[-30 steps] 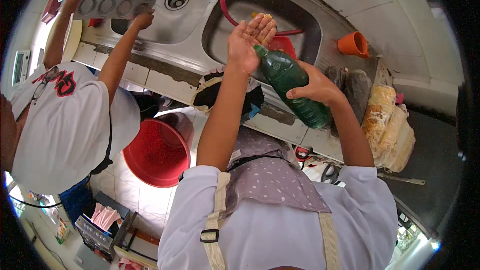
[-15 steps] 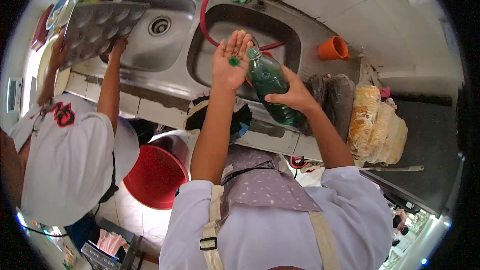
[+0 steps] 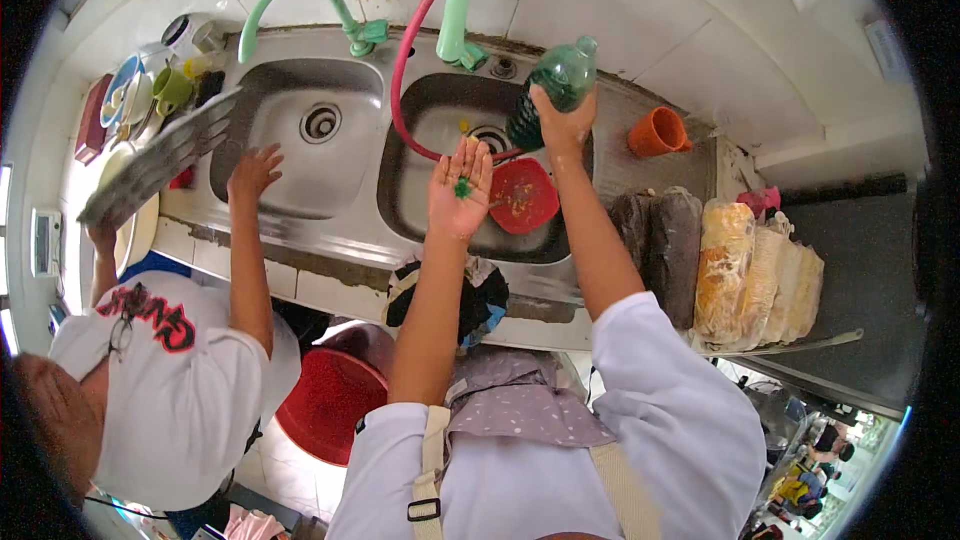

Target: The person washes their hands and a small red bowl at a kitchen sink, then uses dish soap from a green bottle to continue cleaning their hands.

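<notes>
My left hand (image 3: 455, 217) lies palm up over the right sink basin (image 3: 400, 205), fingers stretched out. On its palm sits a small green patch (image 3: 462, 188); whether it is liquid or a cap, I cannot tell. My right hand (image 3: 568, 125) grips a clear plastic bottle (image 3: 562, 75) with green liquid in its lower part. The bottle leans, mouth up and toward the wall, right of a pale green tap (image 3: 455, 20). Beneath my hands, a red dish (image 3: 522, 202) with food bits rests in the basin.
A co-worker at left holds a dented metal tray (image 3: 155, 160) by the left basin (image 3: 235, 165). A pink hose (image 3: 398, 90) loops into the right basin. An orange cup (image 3: 655, 133) and wrapped bundles (image 3: 728, 265) stand at right. A red bucket (image 3: 335, 400) is on the floor.
My right hand has lifted the bottle away from my left palm, up toward the wall. The co-worker's tray has tilted steeply, and one of their hands has let go. The view has shifted.
</notes>
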A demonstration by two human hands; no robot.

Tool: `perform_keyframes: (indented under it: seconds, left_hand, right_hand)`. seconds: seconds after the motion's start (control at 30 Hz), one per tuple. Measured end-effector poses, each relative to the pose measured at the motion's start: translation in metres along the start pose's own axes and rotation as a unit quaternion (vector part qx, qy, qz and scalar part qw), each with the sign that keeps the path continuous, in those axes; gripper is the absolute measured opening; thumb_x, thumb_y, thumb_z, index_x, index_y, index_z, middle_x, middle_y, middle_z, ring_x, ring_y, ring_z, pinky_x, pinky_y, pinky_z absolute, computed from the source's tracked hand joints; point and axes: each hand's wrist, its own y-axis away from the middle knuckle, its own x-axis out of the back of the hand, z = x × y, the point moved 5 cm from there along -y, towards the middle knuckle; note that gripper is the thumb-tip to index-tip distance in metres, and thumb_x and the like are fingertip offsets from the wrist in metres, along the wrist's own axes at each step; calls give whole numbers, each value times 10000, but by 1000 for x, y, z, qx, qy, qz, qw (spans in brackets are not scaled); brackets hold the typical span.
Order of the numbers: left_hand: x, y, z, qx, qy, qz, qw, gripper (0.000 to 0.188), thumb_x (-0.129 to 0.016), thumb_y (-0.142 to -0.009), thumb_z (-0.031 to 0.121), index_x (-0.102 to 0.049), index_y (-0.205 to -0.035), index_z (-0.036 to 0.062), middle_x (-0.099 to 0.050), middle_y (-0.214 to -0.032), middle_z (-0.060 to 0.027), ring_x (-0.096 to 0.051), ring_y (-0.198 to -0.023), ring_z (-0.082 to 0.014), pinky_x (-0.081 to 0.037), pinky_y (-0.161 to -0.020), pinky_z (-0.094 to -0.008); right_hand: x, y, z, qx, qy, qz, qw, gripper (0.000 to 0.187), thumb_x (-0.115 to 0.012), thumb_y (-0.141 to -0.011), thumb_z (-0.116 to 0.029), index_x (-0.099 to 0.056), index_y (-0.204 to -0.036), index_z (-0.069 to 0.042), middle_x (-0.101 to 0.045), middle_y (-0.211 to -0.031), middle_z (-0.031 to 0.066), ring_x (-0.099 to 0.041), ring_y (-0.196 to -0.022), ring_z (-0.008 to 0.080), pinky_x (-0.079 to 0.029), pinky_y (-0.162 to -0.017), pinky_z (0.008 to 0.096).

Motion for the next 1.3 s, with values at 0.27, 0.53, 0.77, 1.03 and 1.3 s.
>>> perform_keyframes:
  seconds: [0.27, 0.53, 0.77, 1.03, 1.3]
  left_hand:
    - [29, -14, 1, 6, -23, 47, 999, 370, -340, -965, 242, -555, -1072, -39, -596, -1104, -160, -553, -1091, -281, -484, -926, -407]
    - [44, -23, -12, 36, -33, 33, 998, 384, -322, -973, 240, -489, -1170, -44, -544, -1200, -160, -501, -1161, -288, -443, -985, -399]
    - [31, -32, -27, 56, -91, -5, 994, 432, -281, -981, 256, -382, -1292, -26, -421, -1337, -157, -398, -1251, -297, -366, -1040, -407]
    - [64, -37, -67, 44, -266, -22, 963, 520, -266, -963, 395, -385, -1333, 50, -438, -1337, -134, -456, -1169, -258, -332, -1019, -393]
    - [75, -30, -75, 50, -443, 96, 890, 510, -284, -960, 447, -421, -1279, 73, -473, -1261, -100, -455, -1130, -243, -359, -970, -370]
  right_hand:
    - [-22, -62, 24, -19, 77, 147, 986, 900, -810, -609, -281, -324, -1303, 21, -461, -1211, 221, -469, -1119, 362, -378, -948, 432]
    - [-36, -91, 31, 42, 111, 111, 987, 868, -807, -607, -241, -327, -1286, 6, -432, -1216, 214, -451, -1134, 363, -365, -961, 444]
    - [-15, -21, 10, 81, 169, 89, 978, 744, -659, -769, -291, -286, -1317, 47, -357, -1307, 267, -331, -1221, 421, -232, -1041, 478]
    - [-25, 102, 118, -113, 262, -263, 922, 635, -393, -905, -366, -254, -1348, 67, -238, -1402, 290, -208, -1313, 426, -151, -1081, 476]
    - [-11, 165, 92, -98, 35, -267, 958, 602, -258, -964, -386, -148, -1425, -15, -88, -1494, 180, -61, -1389, 300, -47, -1117, 392]
